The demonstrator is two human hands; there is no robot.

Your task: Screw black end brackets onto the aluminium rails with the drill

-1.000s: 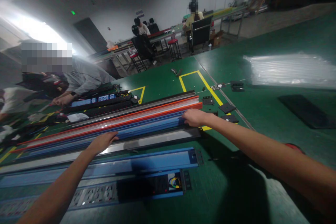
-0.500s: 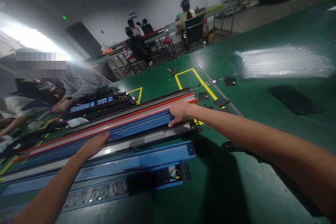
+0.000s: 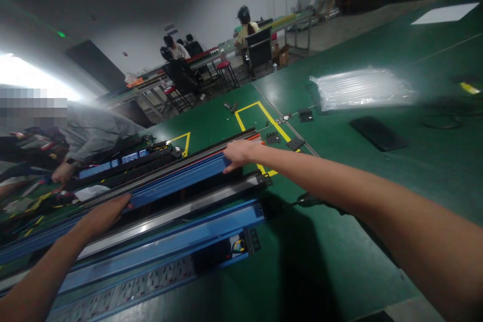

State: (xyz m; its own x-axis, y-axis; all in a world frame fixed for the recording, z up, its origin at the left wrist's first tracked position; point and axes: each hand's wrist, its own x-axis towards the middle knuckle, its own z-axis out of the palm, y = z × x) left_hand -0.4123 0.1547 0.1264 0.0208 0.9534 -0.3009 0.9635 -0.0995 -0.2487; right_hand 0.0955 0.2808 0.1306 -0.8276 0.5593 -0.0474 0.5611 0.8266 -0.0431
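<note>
Both my hands grip a long blue metal channel (image 3: 181, 177). My right hand (image 3: 239, 153) is closed round its right end, and my left hand (image 3: 107, 214) is closed on it farther left. The channel covers much of an orange-edged rail (image 3: 257, 139) behind it. A dark gap shows under its near side. Closer to me lie a silver-grey rail (image 3: 204, 198), a light blue channel (image 3: 188, 234) and a blue-edged power strip (image 3: 151, 282) with several sockets and coloured wires at its right end.
Small black brackets (image 3: 272, 138), a flat black piece (image 3: 377, 133) and a clear plastic-wrapped bundle (image 3: 358, 89) lie on the green floor (image 3: 377, 241). At the left, a co-worker in a grey sleeve (image 3: 90, 126) works at black-and-blue parts (image 3: 124, 161). Two people sit at far tables.
The blue channel has come up and away from me in both hands, now hiding most of the orange-edged rail. A dark gap has opened beneath it. The view has turned right.
</note>
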